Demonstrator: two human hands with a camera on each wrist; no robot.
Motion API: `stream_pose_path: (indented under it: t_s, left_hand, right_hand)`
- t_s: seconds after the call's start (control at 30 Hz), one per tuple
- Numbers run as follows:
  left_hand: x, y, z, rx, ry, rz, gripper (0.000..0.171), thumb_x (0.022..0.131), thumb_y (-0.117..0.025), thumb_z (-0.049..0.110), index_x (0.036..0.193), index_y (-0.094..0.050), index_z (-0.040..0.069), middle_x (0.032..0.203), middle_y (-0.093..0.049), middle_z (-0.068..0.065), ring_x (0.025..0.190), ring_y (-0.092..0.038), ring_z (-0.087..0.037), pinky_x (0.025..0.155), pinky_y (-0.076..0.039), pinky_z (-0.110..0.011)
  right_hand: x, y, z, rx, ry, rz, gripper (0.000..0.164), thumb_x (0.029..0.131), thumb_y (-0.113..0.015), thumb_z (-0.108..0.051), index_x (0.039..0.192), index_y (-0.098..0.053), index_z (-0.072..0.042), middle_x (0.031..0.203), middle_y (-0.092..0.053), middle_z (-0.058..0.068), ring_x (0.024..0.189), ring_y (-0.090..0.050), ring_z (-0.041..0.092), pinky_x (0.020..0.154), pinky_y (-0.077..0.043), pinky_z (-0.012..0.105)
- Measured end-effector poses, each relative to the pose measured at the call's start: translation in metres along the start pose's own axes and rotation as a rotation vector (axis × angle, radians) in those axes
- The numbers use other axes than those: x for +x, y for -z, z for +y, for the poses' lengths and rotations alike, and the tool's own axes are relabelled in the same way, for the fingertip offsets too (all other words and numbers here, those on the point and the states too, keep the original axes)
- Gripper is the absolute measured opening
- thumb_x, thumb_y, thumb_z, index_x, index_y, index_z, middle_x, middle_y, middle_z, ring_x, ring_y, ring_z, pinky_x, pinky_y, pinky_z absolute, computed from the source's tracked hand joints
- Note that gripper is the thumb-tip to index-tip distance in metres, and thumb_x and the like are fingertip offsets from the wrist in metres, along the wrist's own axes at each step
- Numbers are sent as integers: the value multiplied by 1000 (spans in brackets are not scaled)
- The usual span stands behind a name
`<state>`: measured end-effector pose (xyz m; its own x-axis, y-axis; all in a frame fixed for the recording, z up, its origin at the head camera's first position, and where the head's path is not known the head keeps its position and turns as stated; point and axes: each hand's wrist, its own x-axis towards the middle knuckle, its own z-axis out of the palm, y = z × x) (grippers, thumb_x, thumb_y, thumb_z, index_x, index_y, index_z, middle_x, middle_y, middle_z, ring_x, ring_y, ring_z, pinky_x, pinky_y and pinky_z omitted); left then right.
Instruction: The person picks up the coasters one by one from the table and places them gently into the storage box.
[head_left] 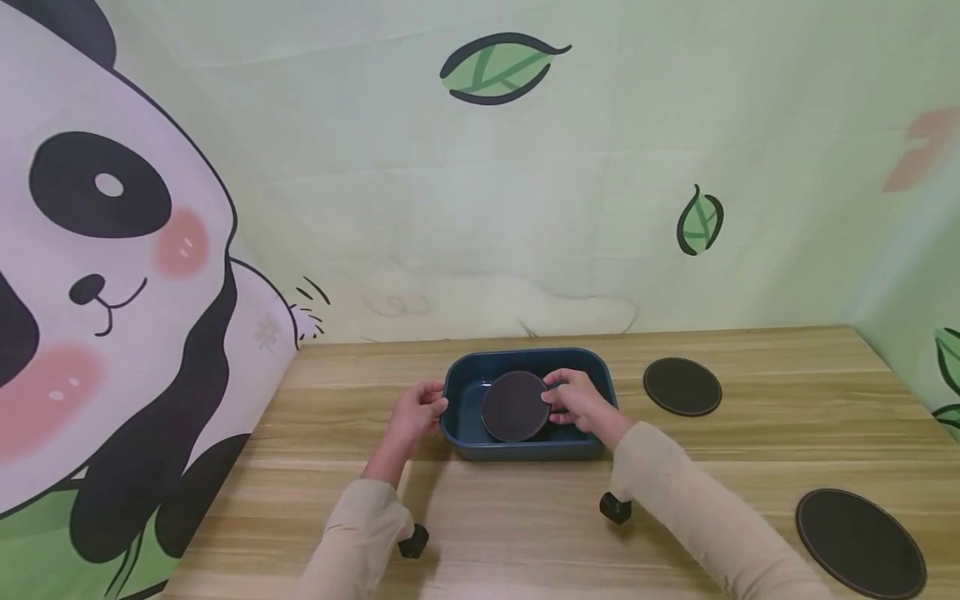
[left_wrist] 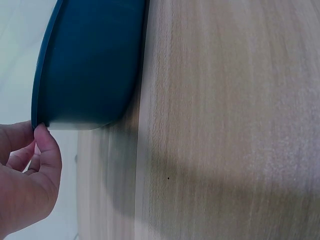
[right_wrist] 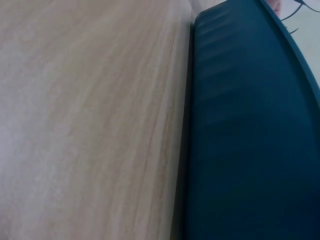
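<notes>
Pinching a black round mat (head_left: 516, 406) by its right edge with the right hand (head_left: 579, 406), so with that grip nearly together and just the mat in it. Holding this mat inside the walls of a blue box (head_left: 525, 452), near the middle. Cannot tell if touching the bottom of the box. Pinching the rim at the left end of the same box with the left hand (head_left: 417, 408), so with that grip nearly together too, and just the thin edge between thumb and finger. Wearing long, light sleeves (head_left: 697, 500) on both arms. Look just right of the box for a second mat (head_left: 682, 387), black and round too, lying flat on the wooden desk (head_left: 510, 525), apart from the box. Look farther right and closer for a third mat (head_left: 861, 543), also black, round and flat. Look left for a big panda (head_left: 135, 300) with pink cheeks.
</notes>
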<state>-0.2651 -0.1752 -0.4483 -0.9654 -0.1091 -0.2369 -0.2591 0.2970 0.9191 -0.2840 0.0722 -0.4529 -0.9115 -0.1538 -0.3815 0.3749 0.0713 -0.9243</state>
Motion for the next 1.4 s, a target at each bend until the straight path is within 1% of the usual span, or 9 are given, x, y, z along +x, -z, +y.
stream_pose_path:
  t_s: [0.2,0.4,0.53,0.73,1.13,1.27,1.4]
  left_hand:
    - [-1,-1,1,1,-1,0,31,86,-53,4,117,-51,2,106,-53,-15,84,-53,-18,67,-48,-30]
    - [0,-1,1,3,1,2,31,86,-53,4,117,-52,2,106,-53,-14,85,-53,-19,67,-48,-29]
    - [0,-1,1,8,4,2,31,86,-53,5,117,-51,2,106,-53,-14,85,-53,-19,68,-48,-30]
    - [-2,-1,2,8,6,2,30,87,-52,5,117,-51,3,105,-52,-14,85,-52,-20,69,-48,-30]
    - [0,-2,0,5,-7,2,31,86,-53,4,117,-51,2,106,-53,-15,86,-53,-20,68,-48,-30]
    - [0,-2,0,7,-2,3,31,86,-53,4,117,-52,2,106,-53,-15,86,-53,-20,68,-48,-30]
    - [0,-1,-1,0,-2,5,30,86,-53,4,117,-51,2,107,-53,-15,85,-53,-20,67,-48,-31]
  right_hand:
    - [4,0,2,-16,-17,27,34,82,-52,3,115,-45,2,67,-49,0,56,-49,10,49,-46,22]
    - [5,-1,2,-41,-39,73,37,79,-53,6,115,-47,0,71,-49,3,58,-49,12,49,-47,23]
    - [4,0,1,-80,-63,83,38,78,-55,5,115,-47,-1,73,-48,3,61,-49,13,50,-48,25]
    - [5,-1,0,-118,-96,89,39,77,-55,4,115,-47,-2,80,-47,5,68,-48,16,53,-48,28]
    - [3,-1,1,-132,-87,95,36,78,-55,3,113,-48,-2,84,-44,6,73,-44,17,57,-49,31]
    - [1,-1,-3,-167,-64,85,36,79,-54,2,114,-47,-3,89,-46,7,76,-46,19,58,-50,32]
    - [-2,0,-8,-204,-41,65,36,80,-55,1,114,-47,-3,89,-47,7,76,-47,19,57,-50,30]
